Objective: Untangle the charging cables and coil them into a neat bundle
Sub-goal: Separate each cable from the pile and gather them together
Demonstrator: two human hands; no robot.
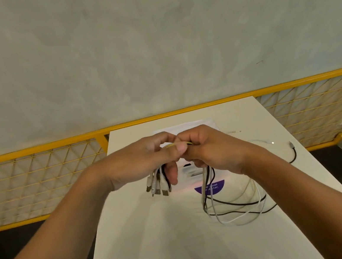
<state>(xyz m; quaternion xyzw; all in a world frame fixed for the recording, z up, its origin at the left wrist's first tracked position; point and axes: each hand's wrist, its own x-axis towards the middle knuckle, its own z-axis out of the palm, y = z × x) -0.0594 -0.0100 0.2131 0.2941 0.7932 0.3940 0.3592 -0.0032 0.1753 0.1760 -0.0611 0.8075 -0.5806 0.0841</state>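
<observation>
Hands (178, 153) around bunched cables (159, 182)

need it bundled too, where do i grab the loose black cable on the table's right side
Probably pinch the black cable just behind its grey plug, from above: that end lies flat and free on the table, away from the loops.

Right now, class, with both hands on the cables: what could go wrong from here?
1. The black and white loops trailing from the right hand onto the table cross each other; pulling may tighten a tangle.
2. The plugs hang loose below the left hand; a slack grip could let one slip.
3. The black cable near the table's right edge may get left out.
</observation>
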